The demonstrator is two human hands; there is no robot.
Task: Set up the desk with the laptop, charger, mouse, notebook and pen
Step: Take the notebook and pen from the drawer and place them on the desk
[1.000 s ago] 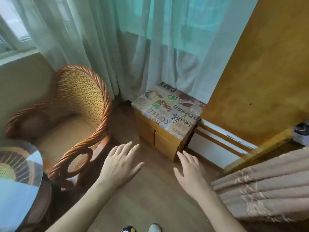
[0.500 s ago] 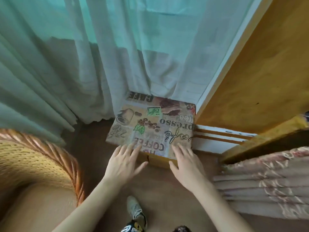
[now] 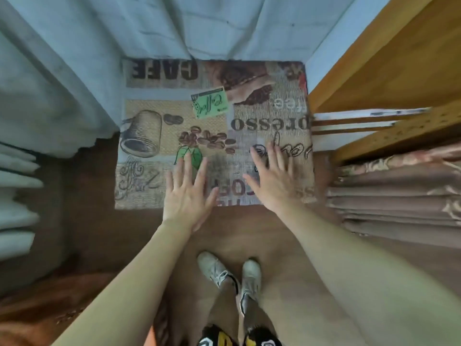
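Observation:
No laptop, charger, mouse, notebook or pen shows in this view. I look straight down on a low wooden cabinet whose top carries a coffee-print cushion (image 3: 174, 116) with "CAFE" and "espresso" lettering. My left hand (image 3: 188, 193) hovers flat, fingers spread, over the cushion's near edge. My right hand (image 3: 272, 178) is also spread flat over the cushion's near right part. Neither hand holds anything. Whether the palms touch the fabric is unclear.
Pale sheer curtains (image 3: 62, 71) hang behind and to the left of the cabinet. A yellow wooden panel (image 3: 389, 58) stands at the right, with a pleated brown bed skirt (image 3: 399, 196) below it. My feet in white shoes (image 3: 229, 273) stand on the brown floor.
I have stepped closer and tilted my view down over the cabinet. Both hands have moved forward from the cushion's front edge to above its top. The wicker chair has left the view.

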